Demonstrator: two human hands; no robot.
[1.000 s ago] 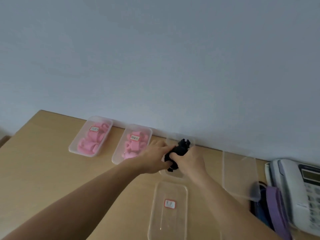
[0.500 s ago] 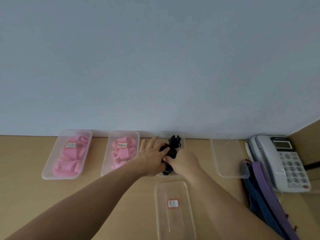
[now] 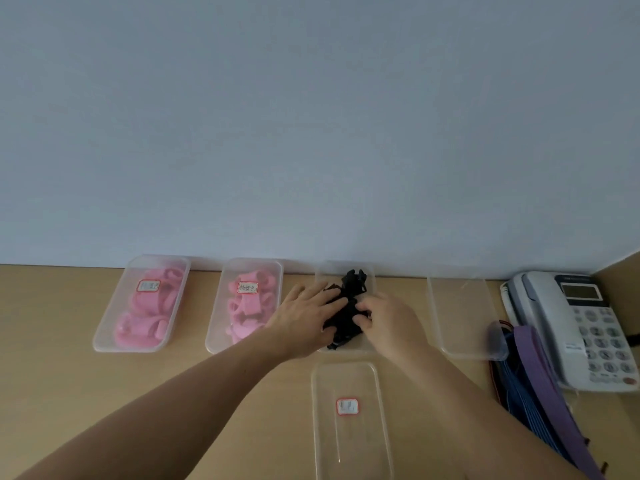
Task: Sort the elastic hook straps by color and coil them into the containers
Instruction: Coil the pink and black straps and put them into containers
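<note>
Both hands meet over the third box [image 3: 371, 271] along the wall, where the black strap [image 3: 346, 318] lies bundled. The left hand [image 3: 304, 320] rests flat with fingers spread on the bundle's left side, pressing rather than pinching. The right hand [image 3: 389, 322] has its fingertips curled in against the right side, its grip closed on the strap's folds.

The bundle runs front to back along the box's long axis, its hook end [image 3: 355, 280] poking up at the far end, beyond both hands. That end lies away from the person and about midway between the two hands, perhaps a little nearer the right. My judgement is that tucking it down calls for a short reach forward by the right fingers while the left palm keeps the coil pinned.

Two boxes of pink straps [image 3: 145, 313] sit to the left. A lid [image 3: 349, 452] lies on the table [image 3: 69, 393] nearer the person. More straps [image 3: 530, 372], blue and purple, wait beside the phone [image 3: 568, 327] to the right.
</note>
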